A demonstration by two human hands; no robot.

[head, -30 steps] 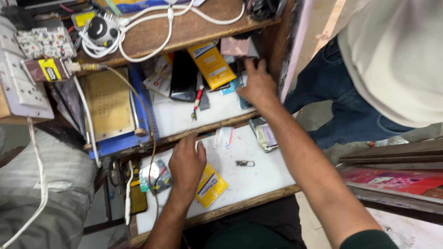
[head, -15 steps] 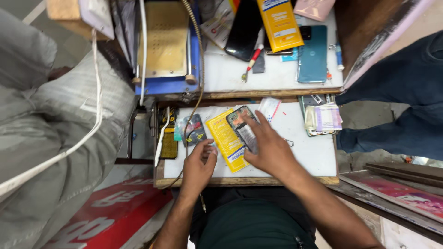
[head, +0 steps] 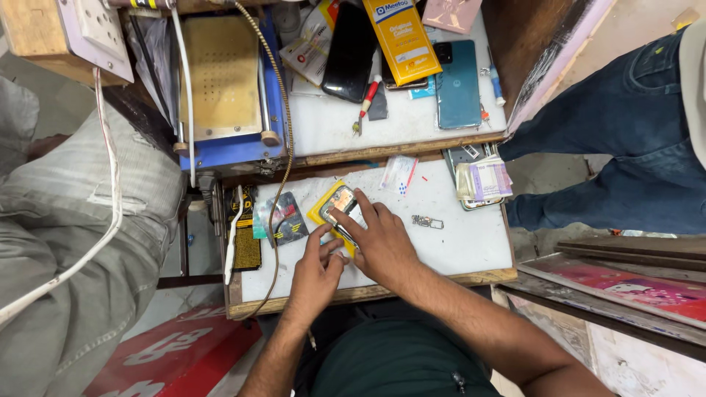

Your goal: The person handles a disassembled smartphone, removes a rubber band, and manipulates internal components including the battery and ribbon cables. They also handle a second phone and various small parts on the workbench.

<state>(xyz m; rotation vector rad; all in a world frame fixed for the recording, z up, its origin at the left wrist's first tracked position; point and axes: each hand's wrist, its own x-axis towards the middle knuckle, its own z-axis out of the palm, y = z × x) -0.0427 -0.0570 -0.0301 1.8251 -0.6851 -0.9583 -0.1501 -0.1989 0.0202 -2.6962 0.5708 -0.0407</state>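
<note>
Opened phone (head: 340, 208) partly under hands (head: 382, 246)

Two hands, left (head: 316, 276) and right (head: 382, 246), on one opened phone (head: 340, 206). Beyond them: two whole phones, black (head: 350, 51) and teal (head: 457, 82); one screwdriver (head: 365, 103).
</note>
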